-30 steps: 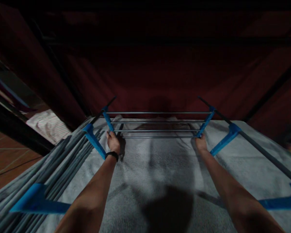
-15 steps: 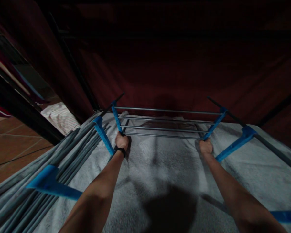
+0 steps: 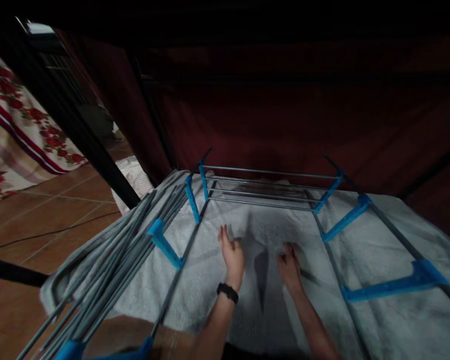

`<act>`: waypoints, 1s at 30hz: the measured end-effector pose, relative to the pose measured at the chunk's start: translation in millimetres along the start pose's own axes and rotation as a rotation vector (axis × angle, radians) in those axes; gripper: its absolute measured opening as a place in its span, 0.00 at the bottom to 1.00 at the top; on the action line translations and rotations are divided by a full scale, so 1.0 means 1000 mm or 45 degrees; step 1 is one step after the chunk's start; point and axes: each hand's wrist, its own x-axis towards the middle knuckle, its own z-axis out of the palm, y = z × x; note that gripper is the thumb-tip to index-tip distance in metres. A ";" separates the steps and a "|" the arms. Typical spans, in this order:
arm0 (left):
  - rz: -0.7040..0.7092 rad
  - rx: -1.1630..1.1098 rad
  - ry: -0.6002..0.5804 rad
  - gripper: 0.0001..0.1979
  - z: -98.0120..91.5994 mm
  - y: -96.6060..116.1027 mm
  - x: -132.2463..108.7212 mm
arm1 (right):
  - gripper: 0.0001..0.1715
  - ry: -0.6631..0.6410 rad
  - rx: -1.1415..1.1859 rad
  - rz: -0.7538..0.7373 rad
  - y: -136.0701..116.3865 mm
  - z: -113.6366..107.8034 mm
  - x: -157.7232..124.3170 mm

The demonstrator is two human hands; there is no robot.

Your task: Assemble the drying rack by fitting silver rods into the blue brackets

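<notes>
A grey towel (image 3: pixel 270 235) lies spread over a drying rack (image 3: pixel 270 187) made of grey rods and blue plastic joints. My left hand (image 3: pixel 232 255), with a black band on its wrist, hovers just above the towel's middle, fingers stretched out and apart, holding nothing. My right hand (image 3: pixel 289 267) is beside it, close to the cloth, with its fingers curled downward; whether it pinches the towel is not clear. Both hands are well short of the rack's far rods.
The rack's left wing (image 3: pixel 135 240) slopes down with several rods and a blue joint (image 3: pixel 165 245). A dark red curtain (image 3: pixel 285 115) hangs behind. At the left are a tiled floor (image 3: pixel 41 210), a flowered cloth (image 3: pixel 18 120) and a black post (image 3: pixel 78 135).
Both hands have let go of the far corners of the rack and pulled back toward me to the towel's middle. The view has swung left and lifted.
</notes>
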 end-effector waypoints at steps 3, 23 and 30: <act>0.157 0.010 -0.355 0.32 -0.043 0.008 -0.105 | 0.29 -0.190 -0.320 -0.174 -0.004 -0.010 -0.078; 0.010 1.290 -0.090 0.18 -0.403 -0.057 -0.100 | 0.34 -0.544 -0.998 -0.302 0.006 -0.059 -0.136; -0.180 1.651 -0.322 0.20 -0.399 -0.090 -0.058 | 0.32 -0.528 -0.997 -0.269 0.002 -0.054 -0.138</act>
